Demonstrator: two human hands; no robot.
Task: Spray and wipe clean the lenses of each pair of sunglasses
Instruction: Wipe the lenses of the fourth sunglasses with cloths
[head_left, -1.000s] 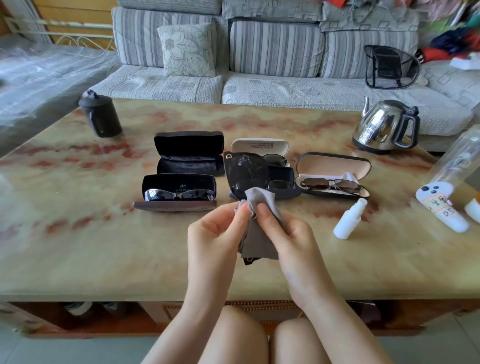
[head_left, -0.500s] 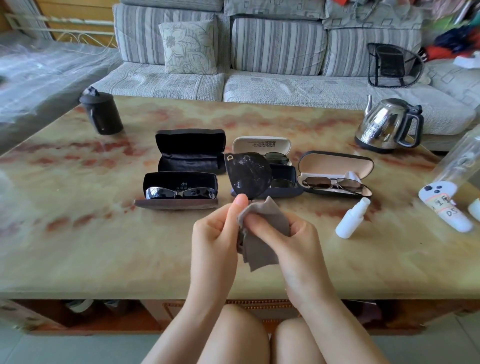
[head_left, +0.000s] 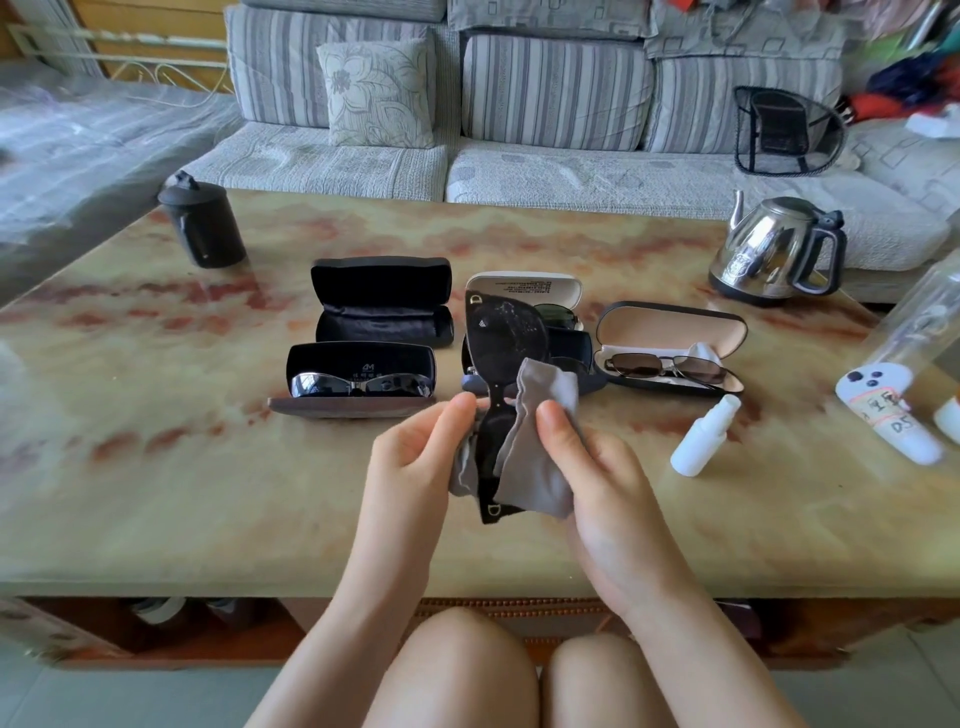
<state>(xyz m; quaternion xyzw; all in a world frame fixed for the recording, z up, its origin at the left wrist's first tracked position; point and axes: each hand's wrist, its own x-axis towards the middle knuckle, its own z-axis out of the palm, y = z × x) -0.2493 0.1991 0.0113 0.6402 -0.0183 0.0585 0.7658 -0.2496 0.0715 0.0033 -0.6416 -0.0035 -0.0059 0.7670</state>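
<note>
Sunglasses (head_left: 506, 343), black, held upright between both hands above the counter (head_left: 208, 493), mid-wipe.
Head view: left hand (head_left: 415, 467) fingers (head_left: 454, 418) pinch the frame; right hand (head_left: 602, 478) pinches the grey cloth (head_left: 535, 462) round the lower lens. The lens above the fingers shows streaks: I'd sandwich it next, light circular strokes.

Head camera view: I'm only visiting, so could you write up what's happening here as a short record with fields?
Activity: wiping the black sunglasses over the table
Left hand: grips the sunglasses near the bridge
Right hand: pinches the grey cloth against the lower lens
Upper lens: spotted with droplets or smears
Spray bottle: on the table, right of the hands, untouched
Other pairs: wraparound pair and thin-framed pair, each in an open case
Also there: kettle, black jar
</note>
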